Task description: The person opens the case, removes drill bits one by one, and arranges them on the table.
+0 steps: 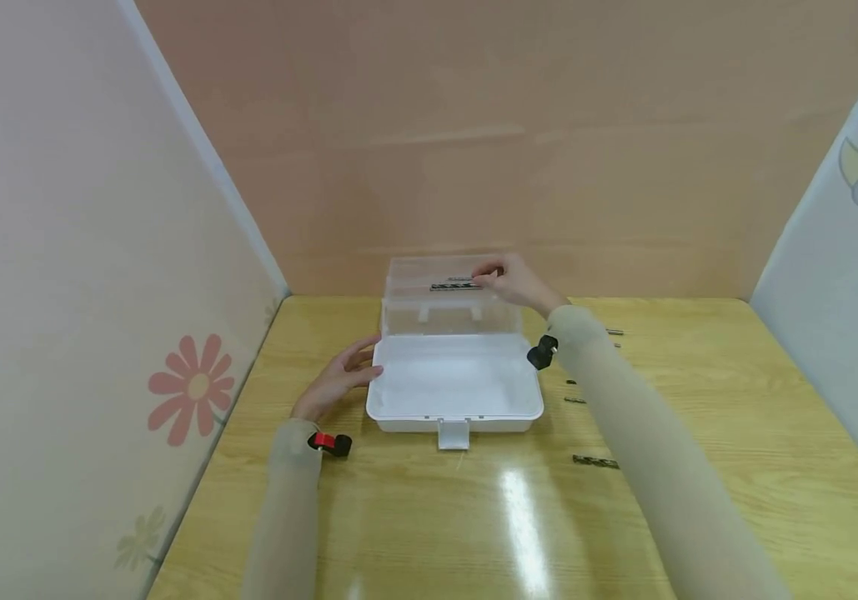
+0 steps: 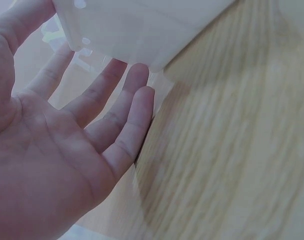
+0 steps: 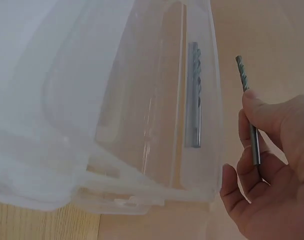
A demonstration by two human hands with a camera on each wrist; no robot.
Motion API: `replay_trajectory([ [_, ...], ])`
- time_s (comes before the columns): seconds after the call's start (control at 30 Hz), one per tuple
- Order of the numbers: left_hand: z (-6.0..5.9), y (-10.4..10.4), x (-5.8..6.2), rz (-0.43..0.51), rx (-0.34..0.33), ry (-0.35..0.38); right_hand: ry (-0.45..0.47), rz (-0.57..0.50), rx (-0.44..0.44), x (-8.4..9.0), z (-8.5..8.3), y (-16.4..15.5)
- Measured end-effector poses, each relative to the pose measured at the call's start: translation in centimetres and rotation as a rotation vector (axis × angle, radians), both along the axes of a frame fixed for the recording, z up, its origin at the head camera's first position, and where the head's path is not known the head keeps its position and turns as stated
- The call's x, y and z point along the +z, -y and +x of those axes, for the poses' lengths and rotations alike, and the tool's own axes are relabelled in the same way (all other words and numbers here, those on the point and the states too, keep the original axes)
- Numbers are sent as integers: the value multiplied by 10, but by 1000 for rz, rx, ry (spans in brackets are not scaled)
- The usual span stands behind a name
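A clear plastic box (image 1: 449, 308) stands at the back of the wooden table (image 1: 699, 467), its white lid (image 1: 454, 379) folded flat toward me. My right hand (image 1: 499, 277) hovers over the box's top and pinches a thin drill bit (image 3: 248, 100) between thumb and fingers. In the right wrist view, that hand (image 3: 257, 160) is just beside the box wall (image 3: 157, 100). Another drill bit (image 3: 193, 95) lies inside the box (image 1: 454, 287). My left hand (image 1: 353, 367) rests open against the lid's left edge, fingers straight (image 2: 127, 115) under the white plastic (image 2: 142, 25).
Several loose drill bits lie on the table right of the box, one (image 1: 595, 461) near the front and others (image 1: 574, 400) further back. The lid's latch (image 1: 454, 434) sticks out toward me. Padded walls close in the table on three sides.
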State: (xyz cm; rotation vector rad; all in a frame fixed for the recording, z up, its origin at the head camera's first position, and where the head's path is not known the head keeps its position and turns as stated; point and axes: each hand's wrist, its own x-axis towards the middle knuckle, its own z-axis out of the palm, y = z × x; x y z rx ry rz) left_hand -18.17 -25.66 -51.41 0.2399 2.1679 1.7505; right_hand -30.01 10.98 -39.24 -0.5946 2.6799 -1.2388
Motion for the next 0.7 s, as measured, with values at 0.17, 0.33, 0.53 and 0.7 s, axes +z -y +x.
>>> replay_trajectory([
  [0.17,-1,2,0,-3,-9,4,-1,19,-14,3,3,-13],
  [0.33,0,5,0,2,-10,-3,9,7,-25,3,3,-23],
  [0.53,0,4,0,7,-4,8,-1,6,-24,7,6,-39],
  [0.7,1,3,2,-1,4,11,-41,11,-37,6,9,-54],
])
